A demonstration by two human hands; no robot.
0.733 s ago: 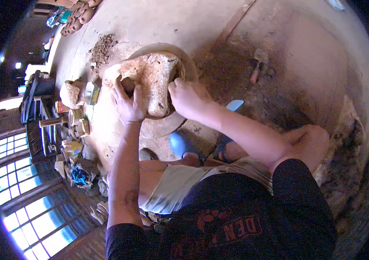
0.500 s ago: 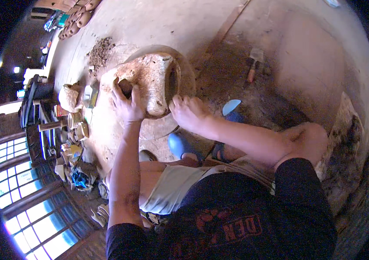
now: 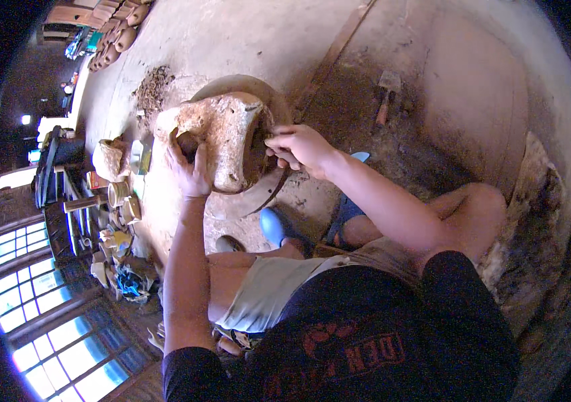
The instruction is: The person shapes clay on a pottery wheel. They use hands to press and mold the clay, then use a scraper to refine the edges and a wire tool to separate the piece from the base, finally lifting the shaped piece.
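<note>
A mottled, pale, chunky mould [image 3: 222, 134] rests on a round wheel disc [image 3: 245, 84], with a dark hollow along its right side and a hole at its left. My left hand [image 3: 188, 171] grips the mould's left side, thumb and fingers either side of that hole. At the right-hand hollow, my right hand [image 3: 295, 149] has its fingers curled and pinched by the edge; whatever is between them is too small to make out.
A trowel [image 3: 386, 90] lies right of the wheel. A pale lumpy bundle [image 3: 108, 159], pots [image 3: 119, 194] and a clear container [image 3: 139, 157] stand left. Clay vessels [image 3: 124, 39] line the upper left. My blue-shod foot [image 3: 272, 226] is below the wheel.
My right hand has moved up along the mould's right edge since half a second ago, its fingers now curled at the hollow. My left hand stays gripping the mould.
</note>
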